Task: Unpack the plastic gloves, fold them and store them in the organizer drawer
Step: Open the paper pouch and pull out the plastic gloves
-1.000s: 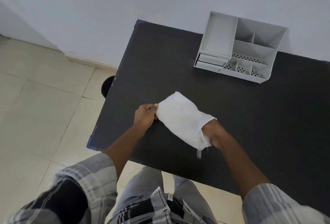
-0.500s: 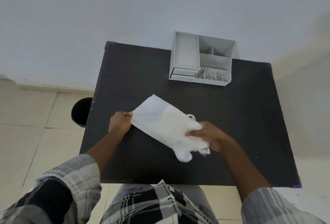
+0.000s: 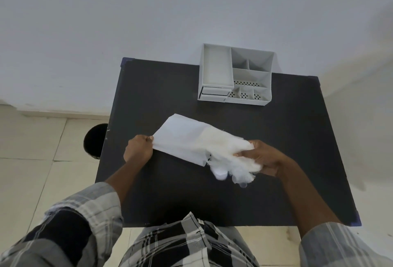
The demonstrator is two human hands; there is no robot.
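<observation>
Left hand (image 3: 137,148) pinches the white packet (image 3: 182,139) while right hand (image 3: 262,157) grips the plastic gloves (image 3: 232,160) above the black table (image 3: 276,130).

Tabletop (image 3: 170,88) is showing matte black, organizer (image 3: 235,76) looking pale grey, gloves (image 3: 231,156) and packet (image 3: 180,136) showing white, sleeves (image 3: 85,213) sporting grey-black plaid.

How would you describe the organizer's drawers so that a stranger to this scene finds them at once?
Start at the black table and look to its far edge by the wall, where a grey plastic desk organizer stands. Its near left corner holds two small stacked drawers, both closed. Every other section is an open-topped compartment; only these show flat fronts facing the person.
</observation>
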